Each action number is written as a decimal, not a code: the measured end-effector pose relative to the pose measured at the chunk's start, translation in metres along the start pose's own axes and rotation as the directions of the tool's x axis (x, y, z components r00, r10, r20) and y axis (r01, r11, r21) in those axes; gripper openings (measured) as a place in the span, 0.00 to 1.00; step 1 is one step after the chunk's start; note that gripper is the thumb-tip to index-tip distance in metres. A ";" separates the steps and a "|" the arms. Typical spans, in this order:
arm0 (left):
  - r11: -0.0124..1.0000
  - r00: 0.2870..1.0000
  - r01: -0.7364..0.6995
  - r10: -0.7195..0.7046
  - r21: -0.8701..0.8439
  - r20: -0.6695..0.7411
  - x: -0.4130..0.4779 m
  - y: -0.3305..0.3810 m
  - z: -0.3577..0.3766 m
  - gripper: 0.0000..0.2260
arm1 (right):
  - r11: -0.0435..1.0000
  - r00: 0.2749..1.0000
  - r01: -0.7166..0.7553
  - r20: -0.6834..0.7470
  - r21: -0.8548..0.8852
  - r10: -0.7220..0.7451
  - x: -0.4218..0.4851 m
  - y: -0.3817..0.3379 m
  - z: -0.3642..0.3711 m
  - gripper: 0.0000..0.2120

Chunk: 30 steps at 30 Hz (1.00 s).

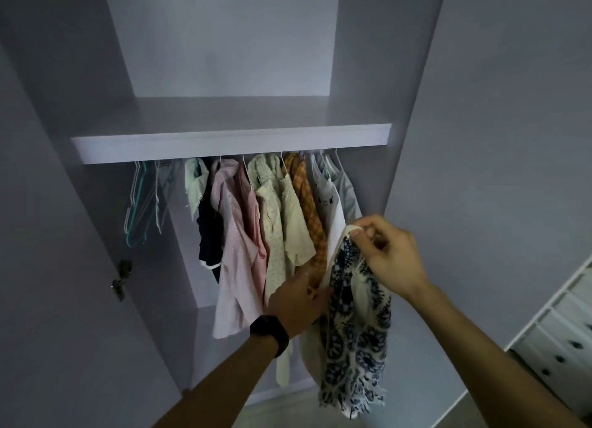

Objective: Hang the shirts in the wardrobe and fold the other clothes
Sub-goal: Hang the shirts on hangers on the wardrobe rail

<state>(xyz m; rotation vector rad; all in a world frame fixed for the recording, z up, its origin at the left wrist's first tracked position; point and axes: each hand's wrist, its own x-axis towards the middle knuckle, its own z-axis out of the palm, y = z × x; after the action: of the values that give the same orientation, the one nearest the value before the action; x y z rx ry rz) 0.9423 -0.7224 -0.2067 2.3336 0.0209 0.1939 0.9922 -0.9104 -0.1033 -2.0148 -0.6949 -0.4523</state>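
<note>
The right hand [392, 254] pinched the upper edge of the blue-patterned top [355, 331], which hung from it toward 7 o'clock. At the top's 9 o'clock, the left hand [296, 302] touched the hanging shirts [256, 235], fingers hidden, grip unclear.

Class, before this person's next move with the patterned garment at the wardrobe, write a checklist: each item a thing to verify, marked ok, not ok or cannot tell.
1. Grip: the right hand pinches the top edge of the patterned garment: ok.
2. Drape: the patterned garment hangs free below that hand: ok.
3. Hanger inside that garment: cannot tell.
4. Support: the left hand reaches among the hanging shirts; what it holds is hidden: cannot tell.
5. Supply: spare hangers hang at the left of the wardrobe: ok.
</note>
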 end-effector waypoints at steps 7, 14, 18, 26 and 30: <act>0.935 0.980 -0.148 0.183 0.323 -0.082 0.012 -0.017 -0.027 0.14 | 0.977 0.995 -0.075 -0.073 -0.202 0.061 -0.017 0.023 -0.034 0.06; 0.931 0.994 -0.071 0.039 0.359 0.098 0.021 -0.037 -0.091 0.13 | 0.817 0.998 -0.012 -0.062 -0.576 -0.030 -0.033 0.040 -0.030 0.10; 0.973 0.996 -0.012 -0.008 0.232 0.083 0.024 -0.042 -0.134 0.09 | 0.657 0.913 -0.112 0.184 -0.745 0.364 -0.031 0.059 -0.014 0.14; 0.984 0.969 0.102 -0.131 0.145 0.208 0.011 -0.042 -0.178 0.10 | 0.808 0.778 -0.548 0.223 -0.215 0.587 -0.003 0.030 0.017 0.10; 0.940 0.969 0.073 -0.146 0.332 0.200 -0.003 -0.057 -0.193 0.08 | 0.790 0.779 -0.607 0.260 0.083 0.571 0.007 0.016 0.024 0.08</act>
<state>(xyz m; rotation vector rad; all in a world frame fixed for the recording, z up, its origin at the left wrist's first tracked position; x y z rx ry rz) 0.9141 -0.5456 -0.1154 2.6598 0.0777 -0.1391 1.0083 -0.8947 -0.1219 -2.0104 -0.1798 0.2060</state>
